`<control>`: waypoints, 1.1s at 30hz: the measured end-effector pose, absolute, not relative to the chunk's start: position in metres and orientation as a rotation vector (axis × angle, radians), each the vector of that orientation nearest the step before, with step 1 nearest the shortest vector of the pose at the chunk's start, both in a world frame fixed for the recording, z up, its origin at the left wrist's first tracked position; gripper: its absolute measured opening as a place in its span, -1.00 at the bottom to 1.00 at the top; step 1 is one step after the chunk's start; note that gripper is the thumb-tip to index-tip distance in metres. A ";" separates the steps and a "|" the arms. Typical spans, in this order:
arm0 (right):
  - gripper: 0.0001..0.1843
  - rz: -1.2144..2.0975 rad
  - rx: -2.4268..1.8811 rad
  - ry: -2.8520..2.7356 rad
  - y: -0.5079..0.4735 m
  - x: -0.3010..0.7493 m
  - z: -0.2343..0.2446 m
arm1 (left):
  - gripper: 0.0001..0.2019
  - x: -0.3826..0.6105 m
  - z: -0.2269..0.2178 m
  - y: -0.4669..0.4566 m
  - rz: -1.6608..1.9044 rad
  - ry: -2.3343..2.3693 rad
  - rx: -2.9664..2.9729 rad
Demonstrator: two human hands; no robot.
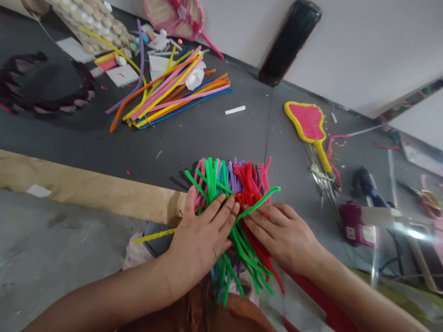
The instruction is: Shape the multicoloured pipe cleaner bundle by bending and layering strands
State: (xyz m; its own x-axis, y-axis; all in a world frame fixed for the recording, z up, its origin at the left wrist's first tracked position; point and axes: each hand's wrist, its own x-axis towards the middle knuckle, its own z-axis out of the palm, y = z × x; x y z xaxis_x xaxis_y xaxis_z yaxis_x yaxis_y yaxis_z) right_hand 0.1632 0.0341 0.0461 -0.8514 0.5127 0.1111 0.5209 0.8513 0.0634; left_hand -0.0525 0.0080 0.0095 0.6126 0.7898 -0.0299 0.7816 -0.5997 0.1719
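**Left hand (204, 229) and right hand (288, 232) close together over bundle of bright fuzzy stems (210, 178)**

We lay our left hand palm down, fingers spread, across green stems (249, 255), and our right hand, fingers straight and side by side, over red stems (249, 179). We cannot tell whether either hand grips, as the undersides of the fingers are hidden. The bundle, with purple and pink among its colors, sits at the near edge of our dark tabletop (204, 136), loose green ends trailing toward us. Beyond it we see a mixed-color heap (169, 95) of such stems, a short white stick (234, 110), a yellow-rimmed pink paddle shape (308, 122) and a dark phone (291, 42) leaning on the wall (235, 20).
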 end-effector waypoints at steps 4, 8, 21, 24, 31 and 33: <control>-0.71 -0.079 -0.843 -2.920 0.027 0.168 0.042 | -0.44 -0.047 0.020 0.017 0.008 1.309 2.686; -0.66 -0.047 -0.902 -2.924 0.021 0.173 0.032 | -0.42 -0.046 0.020 0.021 -0.003 1.311 2.729; -0.65 -0.016 -0.955 -2.793 0.015 0.173 0.019 | -0.41 -0.048 0.018 0.017 0.034 1.325 2.760; -0.64 -0.020 -0.953 -2.675 0.009 0.173 0.026 | -0.44 -0.049 0.019 0.016 0.123 1.353 2.742; -0.54 -0.208 -1.434 -2.270 -0.003 0.221 0.025 | -0.67 -0.052 0.021 0.024 0.269 1.287 2.795; -0.60 -0.292 -1.600 -2.082 -0.007 0.251 0.025 | -0.67 -0.053 0.020 0.024 0.303 1.268 2.838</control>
State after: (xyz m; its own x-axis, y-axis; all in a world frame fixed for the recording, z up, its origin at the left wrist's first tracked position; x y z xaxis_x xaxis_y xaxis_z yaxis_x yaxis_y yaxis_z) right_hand 0.2508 -0.0067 0.0253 -0.1888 0.8431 0.5036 0.9491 0.2883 -0.1267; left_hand -0.0533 0.0240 0.0201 0.6516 0.7395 0.1689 0.7358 -0.6703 0.0960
